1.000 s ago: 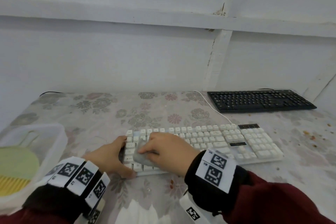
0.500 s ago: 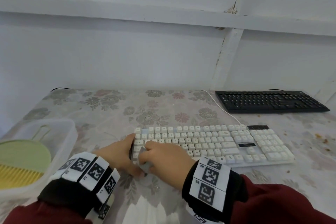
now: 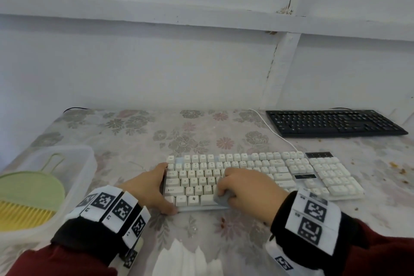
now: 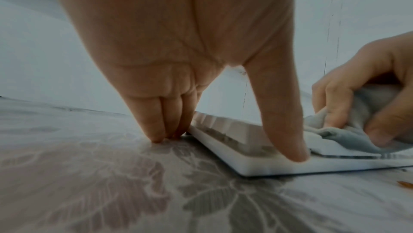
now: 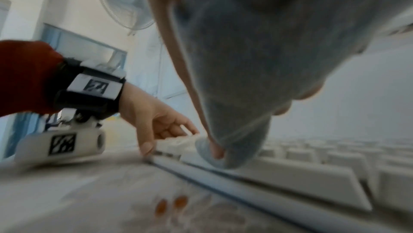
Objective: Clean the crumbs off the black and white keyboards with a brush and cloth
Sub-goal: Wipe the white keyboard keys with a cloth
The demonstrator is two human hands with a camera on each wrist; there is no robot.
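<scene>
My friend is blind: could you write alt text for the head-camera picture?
A right hand wipes a white keyboard with a grey cloth while the left hand steadies its end. A black keyboard lies behind.

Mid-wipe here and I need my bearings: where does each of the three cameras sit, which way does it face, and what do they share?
Head: worn high, looks forward and down at the white keyboard, black keyboard, both hands and sleeves.
Left wrist: low at the table, looks along the left hand bracing the keyboard's left end.
Right wrist: low at the front edge, looks leftward past the right hand, its grip on the grey cloth.
Shared: every view shows the white keyboard and cloth.
</scene>
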